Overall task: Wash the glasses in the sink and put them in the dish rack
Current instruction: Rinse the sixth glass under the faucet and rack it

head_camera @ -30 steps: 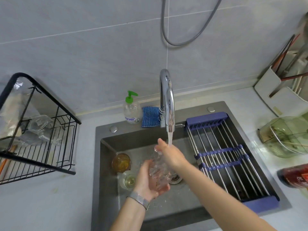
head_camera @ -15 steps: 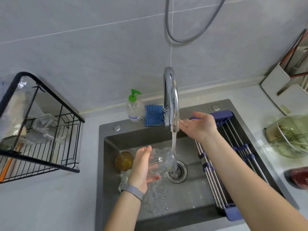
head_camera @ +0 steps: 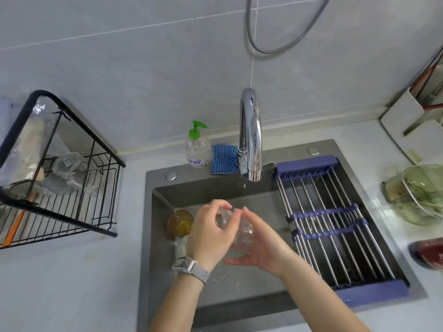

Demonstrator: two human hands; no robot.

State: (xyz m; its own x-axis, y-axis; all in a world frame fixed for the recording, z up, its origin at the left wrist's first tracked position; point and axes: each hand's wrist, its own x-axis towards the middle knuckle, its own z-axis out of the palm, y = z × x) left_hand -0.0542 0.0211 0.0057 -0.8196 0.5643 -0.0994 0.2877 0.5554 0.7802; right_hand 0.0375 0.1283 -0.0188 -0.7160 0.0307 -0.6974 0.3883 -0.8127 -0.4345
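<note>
Head view: both hands, left hand (head_camera: 211,236) and right hand (head_camera: 261,245), clasp one clear glass (head_camera: 242,232) over the sink (head_camera: 167,188). Wet, it looks slippery, light, rigid and breakable, so a grip wrapped round its wall seems safest.

Over the dark sink (head_camera: 268,305), both hands hold a clear glass (head_camera: 241,232): the left hand (head_camera: 208,233) wraps it from the left, the right hand (head_camera: 261,245) cups it from below. Only drops fall from the chrome faucet (head_camera: 250,137). An amber glass (head_camera: 180,222) stands in the basin. The black dish rack (head_camera: 60,178) holds clear glassware on the tabletop (head_camera: 72,283).
</note>
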